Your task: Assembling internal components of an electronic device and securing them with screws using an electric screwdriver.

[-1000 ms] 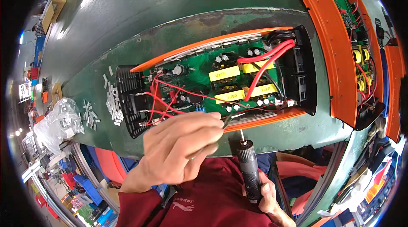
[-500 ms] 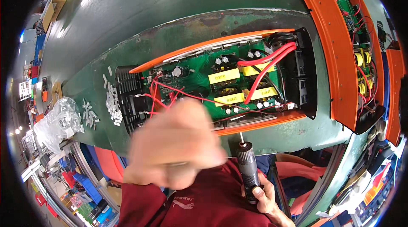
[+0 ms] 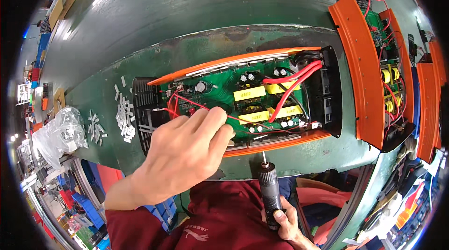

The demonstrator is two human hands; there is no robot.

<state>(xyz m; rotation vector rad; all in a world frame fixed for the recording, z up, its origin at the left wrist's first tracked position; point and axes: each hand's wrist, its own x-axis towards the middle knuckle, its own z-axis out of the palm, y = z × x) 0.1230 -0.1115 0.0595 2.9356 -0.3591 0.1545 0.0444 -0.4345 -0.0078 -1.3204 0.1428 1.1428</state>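
The open orange-cased unit [image 3: 243,105] is laid on the green counter [image 3: 187,16]. The left hand [image 3: 187,156] is held over its near edge, fingers [image 3: 210,121] pinched together at the green circuit board [image 3: 220,91]. Below the unit, a black electric screwdriver [image 3: 270,194] is gripped by the right hand [image 3: 287,224], fingers wrapped around it, bit pointed up at the casing.

A crumpled clear plastic bag of small metal parts [image 3: 60,130] lies at the green workbench's [image 3: 187,21] left end, near scattered little silver clips [image 3: 125,116]; upright open orange-cased units [image 3: 369,70] stand at the right
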